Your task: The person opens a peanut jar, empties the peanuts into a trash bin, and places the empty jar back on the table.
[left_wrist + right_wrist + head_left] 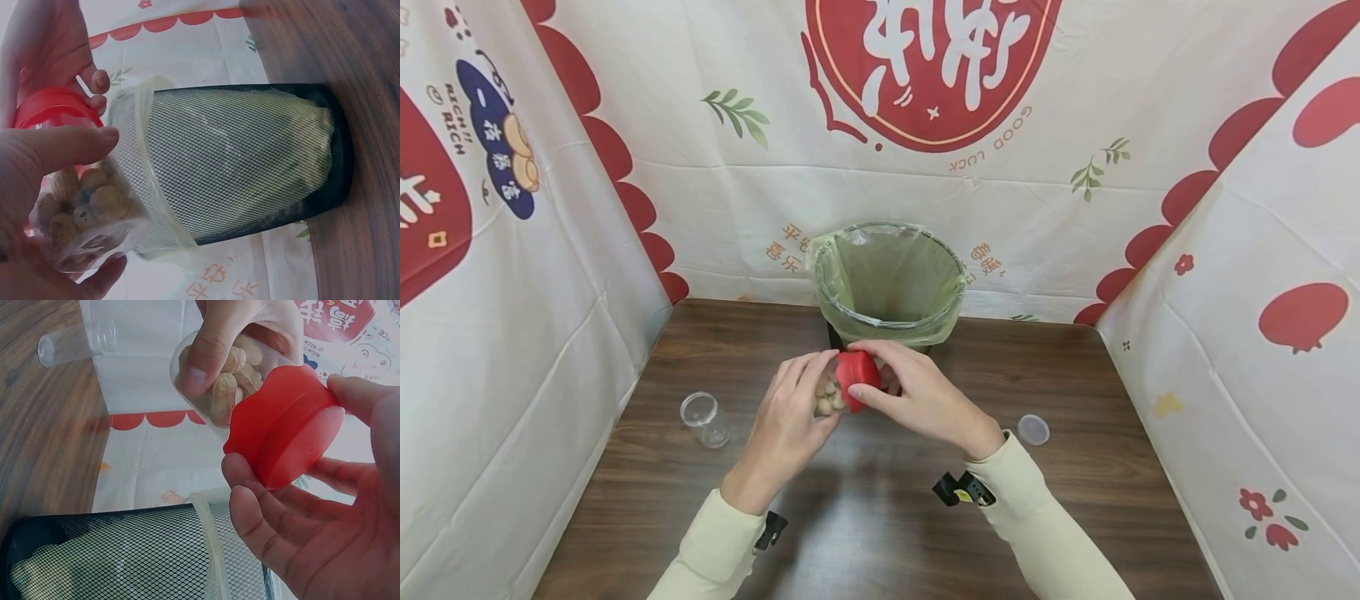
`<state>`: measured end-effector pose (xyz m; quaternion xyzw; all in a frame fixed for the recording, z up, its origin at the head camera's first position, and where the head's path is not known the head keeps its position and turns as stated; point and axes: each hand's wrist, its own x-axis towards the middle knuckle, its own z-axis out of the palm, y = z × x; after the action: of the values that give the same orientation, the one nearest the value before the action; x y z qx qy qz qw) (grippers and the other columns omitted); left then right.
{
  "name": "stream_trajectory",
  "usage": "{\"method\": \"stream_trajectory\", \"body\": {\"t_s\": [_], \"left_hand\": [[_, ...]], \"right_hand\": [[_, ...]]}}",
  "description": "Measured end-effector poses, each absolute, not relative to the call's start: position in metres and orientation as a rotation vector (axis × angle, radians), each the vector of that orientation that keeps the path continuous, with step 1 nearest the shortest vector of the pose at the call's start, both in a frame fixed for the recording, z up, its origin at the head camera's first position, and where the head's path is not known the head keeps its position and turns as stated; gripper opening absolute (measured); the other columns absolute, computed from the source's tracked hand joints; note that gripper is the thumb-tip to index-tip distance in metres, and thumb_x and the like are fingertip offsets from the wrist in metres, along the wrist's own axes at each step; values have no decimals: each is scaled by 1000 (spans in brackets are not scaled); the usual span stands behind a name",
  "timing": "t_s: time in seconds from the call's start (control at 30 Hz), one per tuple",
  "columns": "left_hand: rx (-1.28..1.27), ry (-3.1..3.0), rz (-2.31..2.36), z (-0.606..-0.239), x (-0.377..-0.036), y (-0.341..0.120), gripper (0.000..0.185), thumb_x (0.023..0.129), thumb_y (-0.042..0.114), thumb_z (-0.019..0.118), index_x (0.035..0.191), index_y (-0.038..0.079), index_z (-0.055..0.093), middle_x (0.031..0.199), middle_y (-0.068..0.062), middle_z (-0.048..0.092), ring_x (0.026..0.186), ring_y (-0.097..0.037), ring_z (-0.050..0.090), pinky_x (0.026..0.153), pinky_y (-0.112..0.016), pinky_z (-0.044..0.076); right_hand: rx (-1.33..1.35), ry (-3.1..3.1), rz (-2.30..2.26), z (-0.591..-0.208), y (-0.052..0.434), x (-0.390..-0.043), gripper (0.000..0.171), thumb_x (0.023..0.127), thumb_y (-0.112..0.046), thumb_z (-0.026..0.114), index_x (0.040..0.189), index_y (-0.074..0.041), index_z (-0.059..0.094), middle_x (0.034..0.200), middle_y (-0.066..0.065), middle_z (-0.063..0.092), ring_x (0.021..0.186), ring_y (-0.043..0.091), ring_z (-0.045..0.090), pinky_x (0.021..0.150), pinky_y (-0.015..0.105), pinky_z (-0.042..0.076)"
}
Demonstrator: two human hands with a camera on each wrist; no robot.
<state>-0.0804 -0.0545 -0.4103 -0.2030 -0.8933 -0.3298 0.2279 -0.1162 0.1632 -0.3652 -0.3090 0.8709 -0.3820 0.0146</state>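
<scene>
Head view: both hands meet over the middle of the brown wooden table (700, 367), just in front of the lined bin (887, 283).
Left hand (790, 417): fingers and thumb wrapped round the body of a clear jar (81, 212) full of peanuts in the shell, held tipped on its side.
Right hand (917, 396): fingertips curled round the red lid (857, 379), thumb on the near edge, clamped on it.
Where the jar sits: off the table, between the two hands, right next to the bin's near rim.
Step in hand: by my read, the lid is being worked at the jar's mouth; the right-wrist view shows the red lid (287, 425) sitting askew, so it looks partly free. Whether it is coming off or going on, I cannot tell.
Next move calls for: a firm hold on the jar body and a level mouth, or the peanuts could spill.
Bin: black mesh basket with a pale green bag folded over its rim; the bag looks empty from above.
Surface, left: a small clear cup (703, 419) lying near the left edge.
Surface, right: a small pale cap (1033, 429) lying flat, well apart from the hands.
Room: white cloth with red shapes and characters, hung on the left, far and right sides.
</scene>
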Motion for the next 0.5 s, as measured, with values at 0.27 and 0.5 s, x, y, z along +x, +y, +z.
{"method": "stream_trajectory", "body": {"t_s": [0.27,0.5], "left_hand": [[-517,-2570,-1080,-408,-78,-55,80,75,9,99,145,4,61,135,-12,69,124,-31,62,102,-51,59],[-540,-2523,-1040,-407,-78,-54,78,74,7,99,143,5,62,135,-13,69,125,-32,62,105,-51,58]], "right_hand": [[-1144,2681,-1164,-363,168,-114,59,97,-29,82,150,-19,60,139,-3,65,95,12,61,77,26,60],[-1069,2705,-1134,-363,171,-115,64,99,-35,79,155,-16,56,131,-3,66,93,16,66,78,27,59]]}}
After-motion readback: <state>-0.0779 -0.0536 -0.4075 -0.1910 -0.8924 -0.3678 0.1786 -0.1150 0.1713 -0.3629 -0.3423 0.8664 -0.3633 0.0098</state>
